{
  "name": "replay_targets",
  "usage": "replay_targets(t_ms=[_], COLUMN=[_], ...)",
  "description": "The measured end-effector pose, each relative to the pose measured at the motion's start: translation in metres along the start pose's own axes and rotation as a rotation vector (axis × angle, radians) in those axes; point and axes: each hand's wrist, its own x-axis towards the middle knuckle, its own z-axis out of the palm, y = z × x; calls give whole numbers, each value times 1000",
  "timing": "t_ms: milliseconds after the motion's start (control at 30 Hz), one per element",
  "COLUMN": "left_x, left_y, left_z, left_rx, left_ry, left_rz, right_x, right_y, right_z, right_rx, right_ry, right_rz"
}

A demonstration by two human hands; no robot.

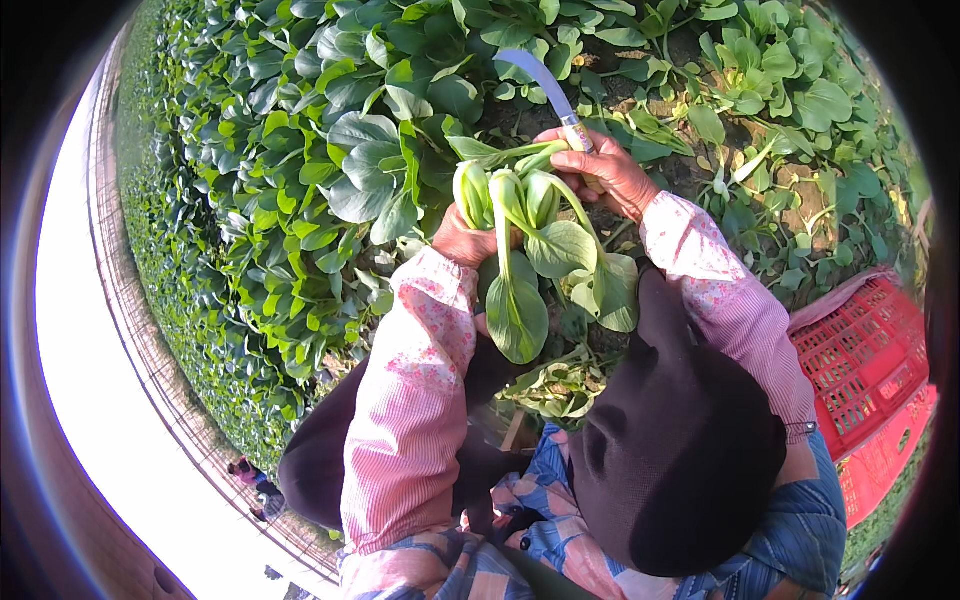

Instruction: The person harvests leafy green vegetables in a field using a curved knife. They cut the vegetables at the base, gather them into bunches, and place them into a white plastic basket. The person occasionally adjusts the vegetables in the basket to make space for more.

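Note:
My left hand (474, 241) grips several heads of bok choy (541, 201), their pale bases turned up towards me. Outer leaves (517, 319) bend over and hang down from the bunch. In my right hand (619, 178) is a small sickle (551, 88) with a patterned handle, its curved blade pointing up and left, away from the bunch. The thumb and fingers of that hand also touch a green stalk (553, 150) at the top of the bunch. My left fingers are mostly hidden behind the heads.
Dense bok choy plants (300, 165) grow on the left. Cut leaves (739, 169) and soil lie at the upper right. Red plastic crates (862, 360) stand by my right elbow. Trimmed leaves (559, 386) lie between my dark-clad knees. Other people (259, 487) are far off, lower left.

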Motion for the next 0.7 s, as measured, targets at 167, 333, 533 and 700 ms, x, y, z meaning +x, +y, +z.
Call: replay_targets(t_ms=[167,333,533,700], left_x=[-57,-84,-99,-135], left_y=[-13,41,72,100], left_z=[-13,21,83,110], left_rx=[290,248,-82,-255], left_ry=[457,409,352,432], left_rz=[45,172,389,479], right_x=[-17,-37,-63,-92], right_y=[-46,-102,-126,-162], right_z=[1,37,116,203], right_rx=[-228,-851,-742,-912], right_ry=[186,-56,-338,-425], right_rz=[-167,39,117,28])
